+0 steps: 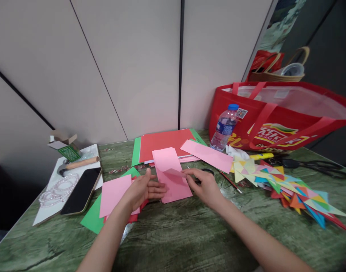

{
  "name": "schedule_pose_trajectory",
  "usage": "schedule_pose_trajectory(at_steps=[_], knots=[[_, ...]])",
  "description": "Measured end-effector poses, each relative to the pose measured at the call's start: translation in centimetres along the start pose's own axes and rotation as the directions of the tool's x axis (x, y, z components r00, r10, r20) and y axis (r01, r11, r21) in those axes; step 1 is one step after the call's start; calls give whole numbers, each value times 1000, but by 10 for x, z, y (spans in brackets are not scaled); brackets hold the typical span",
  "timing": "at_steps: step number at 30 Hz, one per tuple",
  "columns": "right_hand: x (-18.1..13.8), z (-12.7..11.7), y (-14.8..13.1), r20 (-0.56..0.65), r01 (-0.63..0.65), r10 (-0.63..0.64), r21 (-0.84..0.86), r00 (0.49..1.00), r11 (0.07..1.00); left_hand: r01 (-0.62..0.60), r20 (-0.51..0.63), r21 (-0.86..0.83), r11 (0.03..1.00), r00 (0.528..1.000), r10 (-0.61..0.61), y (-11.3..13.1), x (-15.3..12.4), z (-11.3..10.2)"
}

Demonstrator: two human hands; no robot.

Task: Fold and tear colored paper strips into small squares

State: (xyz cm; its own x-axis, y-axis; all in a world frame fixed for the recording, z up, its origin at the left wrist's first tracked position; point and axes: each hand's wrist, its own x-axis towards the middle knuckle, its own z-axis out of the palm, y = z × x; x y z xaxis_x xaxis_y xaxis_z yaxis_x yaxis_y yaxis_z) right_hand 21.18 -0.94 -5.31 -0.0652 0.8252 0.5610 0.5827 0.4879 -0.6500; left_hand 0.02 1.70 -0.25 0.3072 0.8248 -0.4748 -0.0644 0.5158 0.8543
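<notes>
The pink sheet (166,161) lies near the middle of the surface (173,236), over more pink paper (175,193) and just in front of the red sheet (164,141), its near end bowed up off the layer below. The person's right hand (196,178) has its grip pinched on the raised edge, thumb and fingers together at the right corner; the left hand (150,187) is spread, fingers apart, by the left edge, though whether it touches the paper cannot be told. The sheet looks thin and nearly weightless, springy enough to bow without creasing, and probably smooth enough to slide on its neighbours. It would likely crease or tear under a hard pinch, so a light hold at the corner or along the edge suits it, with flat fingers steadying the opposite side.
</notes>
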Motion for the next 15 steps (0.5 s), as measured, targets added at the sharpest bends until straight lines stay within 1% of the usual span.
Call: schedule_pose_trajectory(at_steps=[1, 3, 6, 8, 10, 13, 15], knots=[[0, -1, -3, -16, 13, -12, 26, 1000, 1000, 6, 26, -50, 999, 1000, -5, 0, 0, 0], [0, -3, -9, -4, 50, -50, 90, 999, 995, 6, 90, -125, 992, 996, 5, 1, 2, 0], [-1, -4, -20, 80, 157, -175, 194, 981, 968, -26, 162, -201, 979, 985, 60, 1, 6, -1], [-2, -3, -27, 146, 222, -262, 243, 954, 944, -60, 151, -256, 965, 983, 101, 1, 8, -3], [-3, -2, -31, 201, 263, -320, 265, 926, 928, -101, 132, -307, 946, 980, 148, 1, 9, -5], [-4, -1, -33, 242, 301, -368, 274, 898, 914, -144, 115, -354, 924, 974, 196, 3, 9, -7], [-3, -1, -33, 248, 310, -378, 273, 892, 911, -172, 64, -369, 913, 976, 210, 5, 8, -9]])
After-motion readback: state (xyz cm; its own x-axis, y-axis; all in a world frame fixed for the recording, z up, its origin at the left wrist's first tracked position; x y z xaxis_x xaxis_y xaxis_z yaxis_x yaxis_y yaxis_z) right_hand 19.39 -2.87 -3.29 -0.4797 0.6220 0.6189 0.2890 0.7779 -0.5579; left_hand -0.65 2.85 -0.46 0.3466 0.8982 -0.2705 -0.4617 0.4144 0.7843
